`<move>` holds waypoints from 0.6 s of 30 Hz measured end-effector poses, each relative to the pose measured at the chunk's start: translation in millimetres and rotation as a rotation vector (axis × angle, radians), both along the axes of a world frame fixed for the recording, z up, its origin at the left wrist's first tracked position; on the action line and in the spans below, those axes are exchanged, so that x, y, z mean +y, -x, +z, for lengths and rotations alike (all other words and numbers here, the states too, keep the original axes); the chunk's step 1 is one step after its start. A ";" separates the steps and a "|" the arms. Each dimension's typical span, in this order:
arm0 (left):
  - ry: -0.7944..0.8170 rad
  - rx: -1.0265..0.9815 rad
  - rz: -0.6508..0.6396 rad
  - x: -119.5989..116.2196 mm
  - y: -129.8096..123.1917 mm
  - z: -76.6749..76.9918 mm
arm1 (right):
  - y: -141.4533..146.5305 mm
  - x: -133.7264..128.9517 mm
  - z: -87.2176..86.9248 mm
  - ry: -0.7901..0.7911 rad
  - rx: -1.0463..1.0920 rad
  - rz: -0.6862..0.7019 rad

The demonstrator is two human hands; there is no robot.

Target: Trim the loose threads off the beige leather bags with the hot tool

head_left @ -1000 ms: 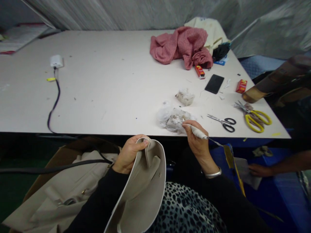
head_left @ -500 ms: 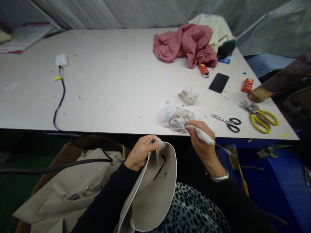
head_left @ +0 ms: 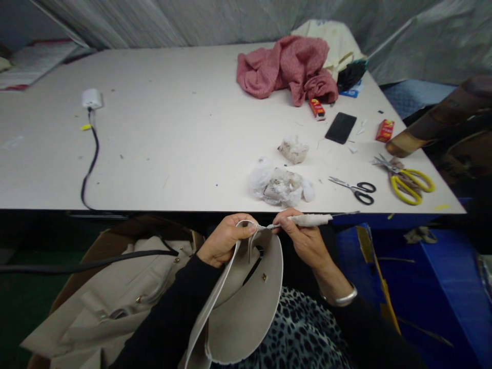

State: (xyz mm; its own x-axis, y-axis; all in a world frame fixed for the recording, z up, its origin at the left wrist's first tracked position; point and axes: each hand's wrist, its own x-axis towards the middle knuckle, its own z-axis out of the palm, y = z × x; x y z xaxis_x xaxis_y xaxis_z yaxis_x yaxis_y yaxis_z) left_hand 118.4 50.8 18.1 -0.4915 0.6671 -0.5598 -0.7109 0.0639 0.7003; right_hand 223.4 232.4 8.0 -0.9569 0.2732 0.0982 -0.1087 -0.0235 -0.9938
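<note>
My left hand (head_left: 225, 240) is closed on the upper edge of a beige bag body (head_left: 244, 320), pinching it between thumb and fingers. The bag piece hangs open over my lap, with a small gold stud and a black slot on its inside. In my right hand (head_left: 303, 242) is a thin tool with a white wrapped handle (head_left: 314, 220). Its tip meets the bag's rim close to my left thumb; what sits on the tip is too small to make out. Just beyond, crumpled plastic with stained whitish lumps (head_left: 282, 185) lies at the table's front edge.
Black-handled scissors (head_left: 355, 190) and yellow-handled scissors (head_left: 409, 182) lie on the table (head_left: 172, 128) at right. Behind them are a dark phone (head_left: 341, 128), small red boxes and a pink cloth (head_left: 284, 66). Lower left, a carton holds beige bags (head_left: 126, 287); a black cable crosses it. A blue bin (head_left: 442, 287) stands lower right.
My right hand has moved left and down from the plastic lump to the bag's rim, bringing the wrapped tool with it. My left hand keeps its hold on the bag body.
</note>
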 end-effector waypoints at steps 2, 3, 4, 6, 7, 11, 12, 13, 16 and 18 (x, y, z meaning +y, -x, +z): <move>0.002 0.014 -0.009 -0.2 -0.2 -1.2 | 0.3 0.9 1.8 -0.031 -0.011 0.016; 0.002 0.020 -0.013 -0.3 -0.3 -1.5 | 0.5 1.2 2.2 -0.045 -0.015 0.023; 0.002 0.025 -0.015 -0.3 -0.5 -1.5 | 0.8 1.4 2.4 -0.057 -0.020 0.031; 0.006 0.034 -0.015 -0.1 -1.3 -1.1 | 1.3 1.6 1.7 -0.073 -0.031 0.042; 0.010 0.040 -0.012 0.1 -1.9 -0.9 | 1.6 1.6 1.1 -0.076 -0.038 0.043; 0.022 0.058 0.003 1.8 -5.5 -1.2 | 3.1 -0.7 -1.6 -0.069 -0.060 0.002; 0.023 0.060 0.009 2.4 -6.4 -1.6 | 3.6 -2.0 -2.3 -0.063 -0.061 -0.016; 0.025 0.064 0.016 3.2 -7.2 -2.1 | 4.0 -3.6 -3.0 -0.054 -0.063 -0.033; 0.026 0.080 0.032 5.3 -9.3 -3.4 | 4.0 -10.3 -6.3 -0.024 -0.071 -0.083; 0.024 0.105 0.040 6.3 -10.3 -4.2 | 2.2 -14.7 -9.6 -0.031 -0.066 -0.108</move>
